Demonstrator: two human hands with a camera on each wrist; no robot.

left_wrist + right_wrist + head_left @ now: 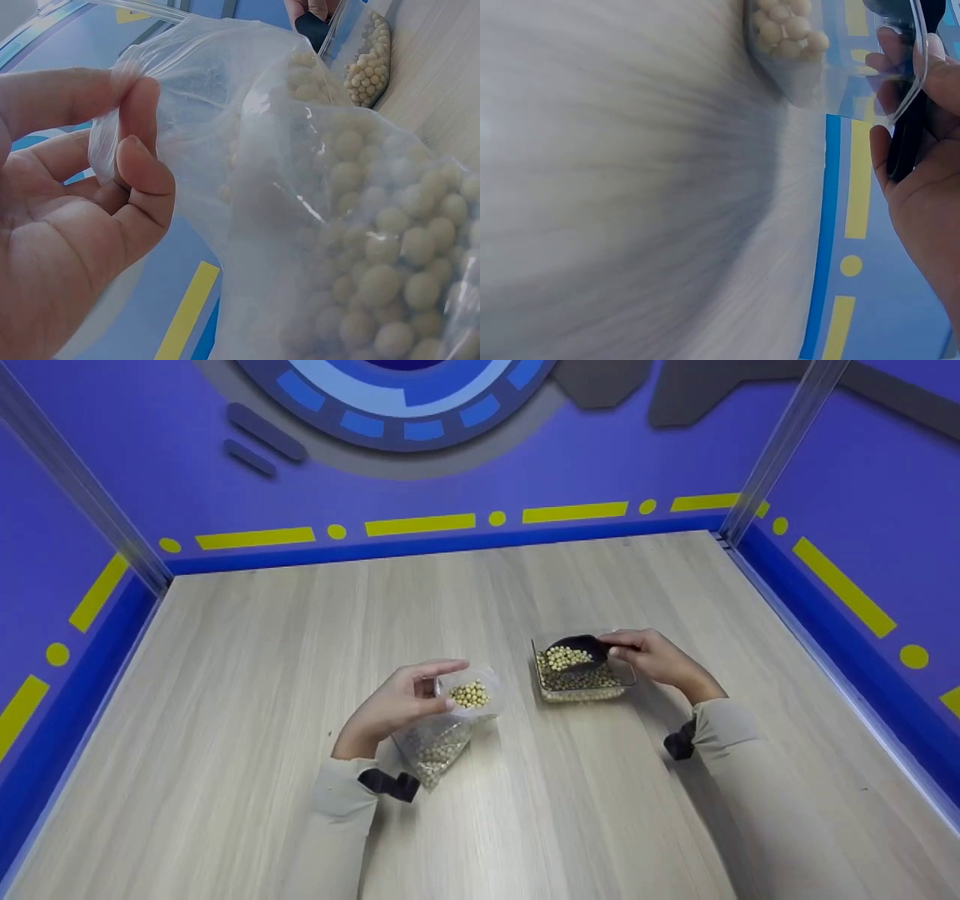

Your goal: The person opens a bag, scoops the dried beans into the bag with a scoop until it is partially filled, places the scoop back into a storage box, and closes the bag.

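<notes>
My left hand [394, 701] pinches the rim of a clear plastic bag [439, 746] between thumb and fingers. The bag's mouth gapes, and pale yellow round beans [470, 694] show inside; the left wrist view shows more beans [390, 255] filling its lower part. To the right, my right hand [656, 660] grips the handle of a black scoop [592, 647]. A heap of beans [568, 658] lies in the scoop, which is over a clear rectangular container [585, 696] holding more beans. In the right wrist view the scoop's handle [906, 142] runs through the curled fingers.
The bag and the container stand apart on a light wood table [300, 645]. Blue panels [420, 495] with yellow marks enclose the back and both sides. Black wrist bands [388, 784] sit on both sleeves. A tiny dark speck [329, 733] lies left of the left hand.
</notes>
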